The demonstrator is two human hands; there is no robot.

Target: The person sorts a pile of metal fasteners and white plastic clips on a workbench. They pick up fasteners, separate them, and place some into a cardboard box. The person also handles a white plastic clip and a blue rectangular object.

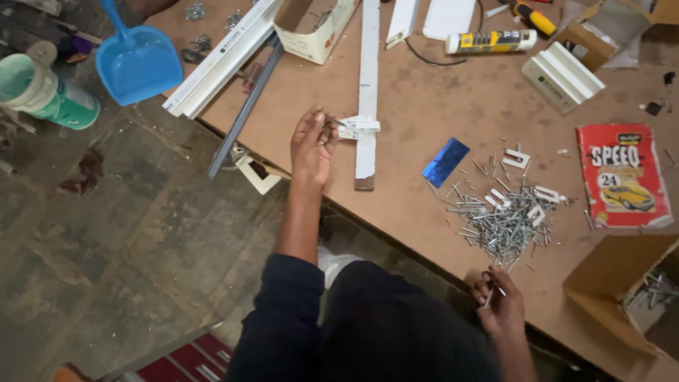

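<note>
R hand [501,305] w/ nail at table edge [396,244]; L hand [313,143] on white clips [359,127]

We find bare worktop [438,106] between the white strip [368,92] and nail pile [502,223], with seemingly only the blue card [445,162] in the way.

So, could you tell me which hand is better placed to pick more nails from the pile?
Probably the right hand: it rests at the table edge just below the nail pile, holding a nail. The left hand is off at the white strip.
</note>
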